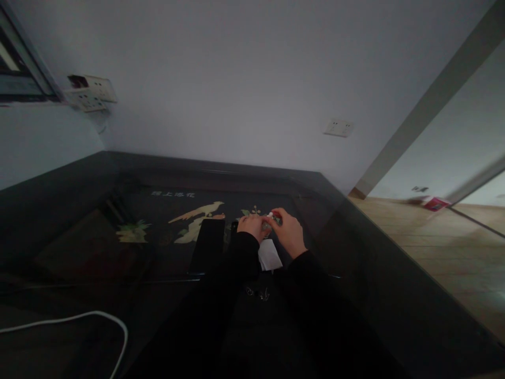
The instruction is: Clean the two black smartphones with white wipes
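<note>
My left hand point(252, 226) and my right hand point(290, 231) meet over the dark table, both with fingers closed in a pinch. Between their fingertips is a small white-and-clear item point(270, 215), too small and partly hidden to identify. Just below the hands lies a white piece of paper or cloth point(270, 256). A flat black rectangular object point(209, 241), like a phone or tablet, rests left of my left hand. Another dark object point(234, 226) shows partly beside the left wrist, mostly covered by the sleeve.
Small shiny bits point(263, 295) lie between my forearms. The glossy black table point(355, 273) carries bird and flower decoration. A white cable point(94, 313) curves across its left front. Behind are a wall with a socket point(339, 128) and, at right, a pink box point(436, 204) on the floor.
</note>
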{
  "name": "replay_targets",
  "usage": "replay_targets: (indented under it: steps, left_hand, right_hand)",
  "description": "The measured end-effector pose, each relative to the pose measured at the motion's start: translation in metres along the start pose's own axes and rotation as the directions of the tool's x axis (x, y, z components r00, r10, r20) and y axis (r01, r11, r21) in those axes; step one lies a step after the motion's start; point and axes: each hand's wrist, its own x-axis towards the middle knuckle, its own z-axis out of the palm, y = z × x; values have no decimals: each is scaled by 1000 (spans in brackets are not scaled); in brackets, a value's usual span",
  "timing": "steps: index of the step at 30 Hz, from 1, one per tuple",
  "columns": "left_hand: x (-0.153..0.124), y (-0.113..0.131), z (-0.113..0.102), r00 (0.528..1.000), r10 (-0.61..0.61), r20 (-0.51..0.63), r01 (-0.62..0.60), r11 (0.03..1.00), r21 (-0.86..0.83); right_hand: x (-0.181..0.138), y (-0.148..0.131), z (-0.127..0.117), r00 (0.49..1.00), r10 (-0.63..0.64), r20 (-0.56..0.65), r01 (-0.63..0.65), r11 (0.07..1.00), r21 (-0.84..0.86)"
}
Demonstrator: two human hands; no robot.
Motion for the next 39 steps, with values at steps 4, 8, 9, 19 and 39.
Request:
replay_targets:
  steps: [4, 8, 9, 19, 39]
  left_hand:
    - [-1, 2, 3, 1000, 15, 13, -15, 1000, 8]
    - [-3, 0, -6, 999, -32, 23, 32, 999, 10]
    - [-5, -1, -11, 998, -53, 17, 53, 999, 15]
    - [-56, -5, -12, 999, -39, 2, 39, 996, -78]
    - [-77, -19, 4, 994, -108, 15, 73, 564, -822]
  right_hand:
    - [-36, 11, 1, 998, 36, 44, -35, 999, -25]
    - [-71, 11, 2, 991, 86, 105, -75, 992, -103]
    - [-75, 9, 3, 988, 103, 113, -90, 990, -111]
    - [-72, 9, 6, 968, 102, 227, -178, 923, 342]
    - [-80, -18, -22, 893, -129, 432, -441, -54, 896]
